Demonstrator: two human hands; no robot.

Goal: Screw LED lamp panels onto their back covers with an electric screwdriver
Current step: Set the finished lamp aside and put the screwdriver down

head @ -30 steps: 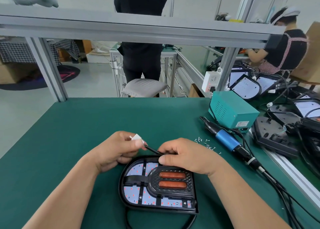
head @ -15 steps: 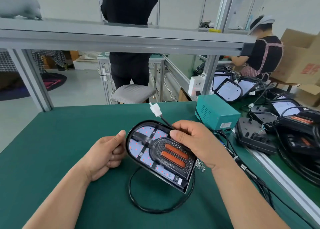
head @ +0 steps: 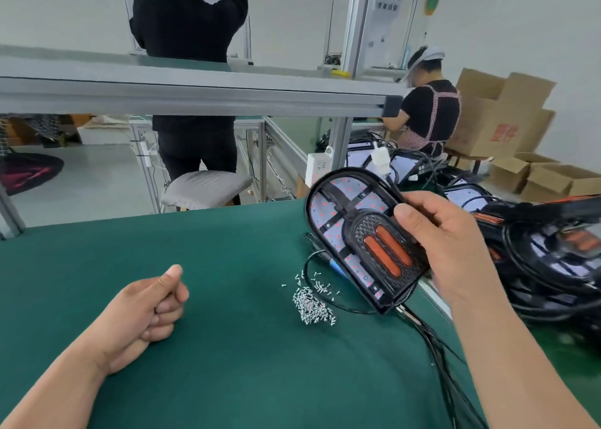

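Right hand [head: 455, 249] grips the lamp panel [head: 359, 236], raised at right. Left hand [head: 146, 308] rests fisted, empty, on the mat [head: 234, 370]

White walls [head: 507, 22], aluminium frame [head: 195, 98], grey stool [head: 206, 186], cardboard boxes [head: 497, 116]

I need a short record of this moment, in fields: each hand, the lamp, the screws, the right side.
Right hand: grips the lamp panel, thumb on its front
Lamp panel: held above the green mat, tilted, white connector on top
Left hand: rests on the mat, fingers curled, empty
Screws: loose heap on the mat
Right side: other lamps stacked with black cables
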